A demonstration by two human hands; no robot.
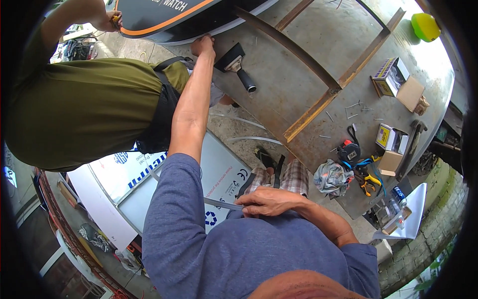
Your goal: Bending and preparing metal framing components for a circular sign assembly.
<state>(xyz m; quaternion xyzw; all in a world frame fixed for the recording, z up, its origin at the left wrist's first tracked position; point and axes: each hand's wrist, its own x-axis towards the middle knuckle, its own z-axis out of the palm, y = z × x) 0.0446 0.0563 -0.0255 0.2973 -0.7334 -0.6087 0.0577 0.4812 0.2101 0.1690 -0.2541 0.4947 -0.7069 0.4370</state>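
My left arm reaches forward, and my left hand point(203, 46) is closed against the lower edge of a dark sign point(199, 22) with a rounded outline and an orange border. What its curled fingers hold, if anything, is hidden. Near my chest, my right hand point(269, 202) is closed around a thin grey strip point(221, 203), which runs left and passes behind my left arm. A wide-bladed scraper point(234, 66) with a black handle lies on the metal table, just right of my left hand.
A co-worker in an olive shirt point(94, 107) stands at left, one hand point(107, 22) at the sign, holding something yellow. Rusty bars point(318, 112) cross the metal table point(279, 84). A tape measure point(348, 151), rag point(332, 178), pliers point(368, 182), hammer point(416, 142) and opened boxes point(391, 77) lie right.
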